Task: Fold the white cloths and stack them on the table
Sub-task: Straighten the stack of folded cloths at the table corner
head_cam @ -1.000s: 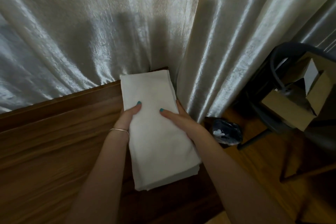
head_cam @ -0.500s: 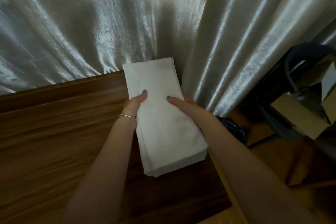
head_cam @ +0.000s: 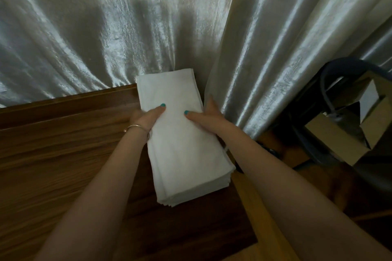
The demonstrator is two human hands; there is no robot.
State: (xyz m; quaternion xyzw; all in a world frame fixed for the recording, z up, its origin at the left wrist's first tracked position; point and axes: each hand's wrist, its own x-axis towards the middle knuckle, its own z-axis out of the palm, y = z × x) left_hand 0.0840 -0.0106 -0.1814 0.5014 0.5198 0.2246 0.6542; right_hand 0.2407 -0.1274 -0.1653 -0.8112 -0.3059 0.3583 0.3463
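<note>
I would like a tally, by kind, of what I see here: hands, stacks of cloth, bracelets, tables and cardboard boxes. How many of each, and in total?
Bare hands: 2, left hand and right hand
Stack of folded white cloths: 1 (layers uncountable)
Thin metal bracelet: 1
Dark brown wooden table: 1
Brown cardboard boxes: at least 1; the exact number cannot be told
Total: at least 6

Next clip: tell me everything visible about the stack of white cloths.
The stack of white cloths is a long, narrow pile of folded white fabric; layered edges show at its near end. It sits at the right end of the wooden table, its far end against the curtain. The left hand and right hand hold its long sides, thumbs on top.
</note>
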